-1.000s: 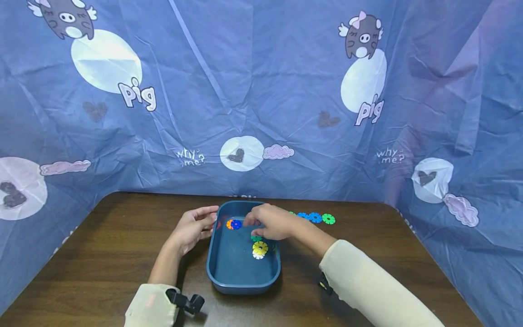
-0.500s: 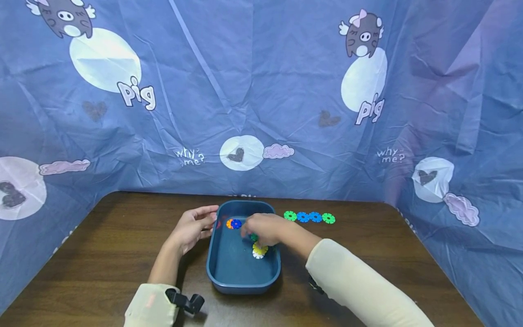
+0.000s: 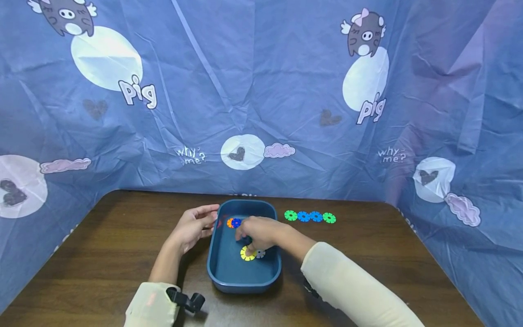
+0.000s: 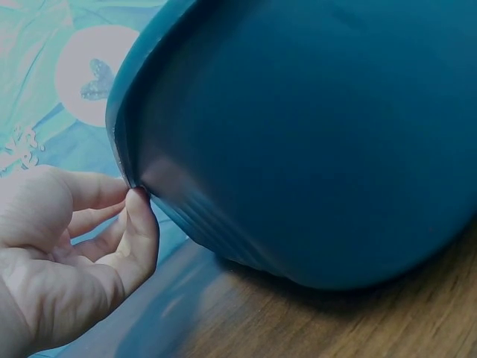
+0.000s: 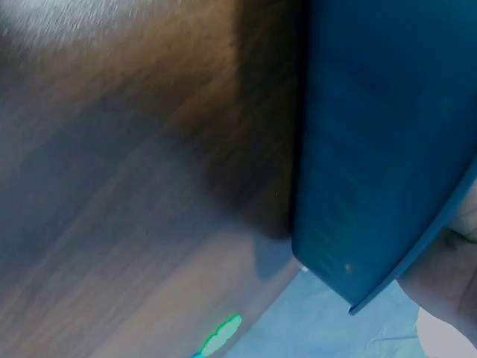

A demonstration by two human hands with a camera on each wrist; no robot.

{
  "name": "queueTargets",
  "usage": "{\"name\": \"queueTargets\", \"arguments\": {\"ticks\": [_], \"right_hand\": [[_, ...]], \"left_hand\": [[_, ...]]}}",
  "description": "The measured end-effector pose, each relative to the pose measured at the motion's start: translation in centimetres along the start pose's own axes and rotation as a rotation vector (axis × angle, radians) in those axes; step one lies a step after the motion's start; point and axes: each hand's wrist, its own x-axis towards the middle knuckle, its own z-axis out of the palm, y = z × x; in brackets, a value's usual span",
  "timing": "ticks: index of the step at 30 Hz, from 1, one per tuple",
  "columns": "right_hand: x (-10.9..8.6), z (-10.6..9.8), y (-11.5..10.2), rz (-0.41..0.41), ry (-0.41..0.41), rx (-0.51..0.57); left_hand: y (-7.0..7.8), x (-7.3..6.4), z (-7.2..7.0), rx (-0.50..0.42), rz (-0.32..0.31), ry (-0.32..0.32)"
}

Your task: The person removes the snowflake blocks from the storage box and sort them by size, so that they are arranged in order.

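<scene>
In the head view a blue plastic tub (image 3: 245, 288) stands on the table. My left hand (image 3: 192, 229) is at its left wall; in the left wrist view the thumb and forefinger pinch the tub's rim. My right hand (image 3: 259, 230) reaches down inside the tub. Its thumb touches a yellow snowflake disc (image 3: 246, 255), a flat notched plastic piece, while the other fingers point down apart from it. A white disc (image 3: 260, 254) lies beside the yellow one. Near the tub's far left are an orange disc (image 3: 230, 223) and a dark blue disc (image 3: 236, 223), overlapping. The green disc is hidden under my right hand.
Right of the tub, two green and two blue discs lie in a row on the brown wooden table (image 3: 359, 254), including a green disc (image 3: 329, 218) at the end. A blue printed cloth (image 3: 253, 104) hangs behind the table.
My right hand has moved nearer and a little left within the tub. The yellow disc has slid left, off the white disc. The left hand stays at the rim.
</scene>
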Motion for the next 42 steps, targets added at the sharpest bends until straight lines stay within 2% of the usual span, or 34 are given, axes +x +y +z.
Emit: {"name": "queueTargets", "arguments": {"ticks": [7, 19, 42], "right_hand": [[0.1, 0.0, -0.4, -0.022, 0.014, 0.047], [0.4, 0.4, 0.1, 0.052, -0.022, 0.202], [0.6, 1.0, 0.1, 0.055, -0.022, 0.363]], "left_hand": [[0.0, 0.1, 0.1, 0.009, -0.009, 0.011], [-0.1, 0.1, 0.0, 0.010, -0.024, 0.017], [0.3, -0.1, 0.2, 0.016, -0.022, 0.015]]}}
